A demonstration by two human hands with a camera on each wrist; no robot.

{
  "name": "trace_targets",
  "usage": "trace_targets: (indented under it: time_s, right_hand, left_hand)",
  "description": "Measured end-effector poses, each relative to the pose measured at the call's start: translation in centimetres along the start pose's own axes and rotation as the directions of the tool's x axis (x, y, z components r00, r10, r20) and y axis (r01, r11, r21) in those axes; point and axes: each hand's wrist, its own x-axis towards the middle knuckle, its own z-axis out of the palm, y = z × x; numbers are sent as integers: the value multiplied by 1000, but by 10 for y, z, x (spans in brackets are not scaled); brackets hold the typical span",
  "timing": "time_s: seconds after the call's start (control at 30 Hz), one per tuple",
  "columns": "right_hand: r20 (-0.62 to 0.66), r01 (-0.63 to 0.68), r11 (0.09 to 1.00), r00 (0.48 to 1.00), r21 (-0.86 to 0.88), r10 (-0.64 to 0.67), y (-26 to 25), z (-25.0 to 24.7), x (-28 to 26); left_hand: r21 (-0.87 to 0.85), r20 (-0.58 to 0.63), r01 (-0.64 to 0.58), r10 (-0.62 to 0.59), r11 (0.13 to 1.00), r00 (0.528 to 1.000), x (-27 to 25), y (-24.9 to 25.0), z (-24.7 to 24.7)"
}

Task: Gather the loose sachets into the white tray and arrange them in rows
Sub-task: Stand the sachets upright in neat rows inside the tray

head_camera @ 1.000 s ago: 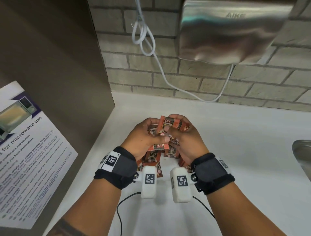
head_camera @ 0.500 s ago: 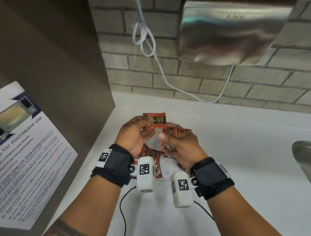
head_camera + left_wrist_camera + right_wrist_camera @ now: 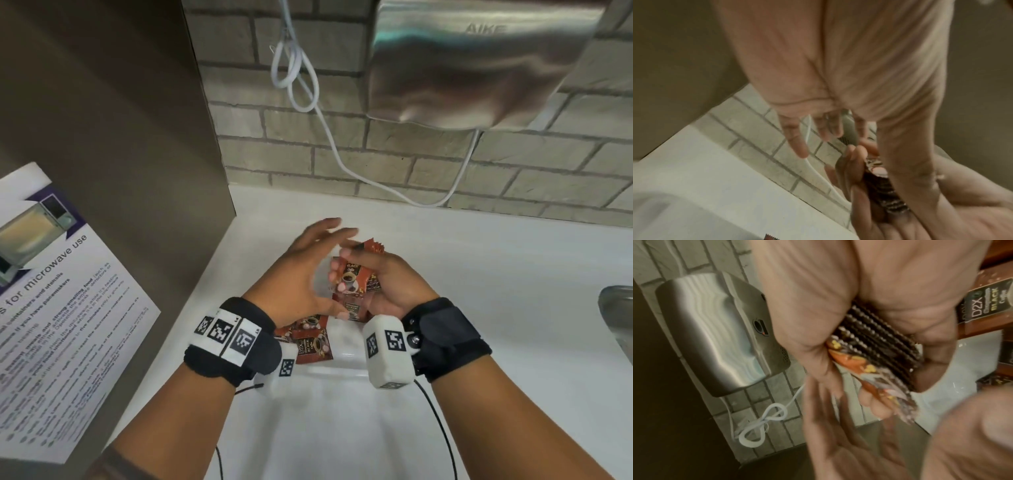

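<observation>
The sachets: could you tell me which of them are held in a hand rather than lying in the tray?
The stack of sachets gripped in the right hand; the other sachets lie flat in the white tray below the open left hand.

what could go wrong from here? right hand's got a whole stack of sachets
1. The right hand grips the stack of sachets alone, above the white tray; the left hand is open beside it, so the outer, fanned sachets could slip out.
2. Dropped ones might land askew on the sachets already in the tray, or on the counter.
</observation>
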Motion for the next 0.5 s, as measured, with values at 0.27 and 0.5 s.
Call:
trace_targets:
  time_s: [0.27,0.5]
  right_hand:
    - [95,-32,991,995,-131,45,16,1,-9]
    - [61,-24,988,998,-151,33,19,-6,-11]
  left_hand:
    - [-31,66,-29,31,999,997,8,7,14]
    - [133,118,-147,132,980,984,11,8,20]
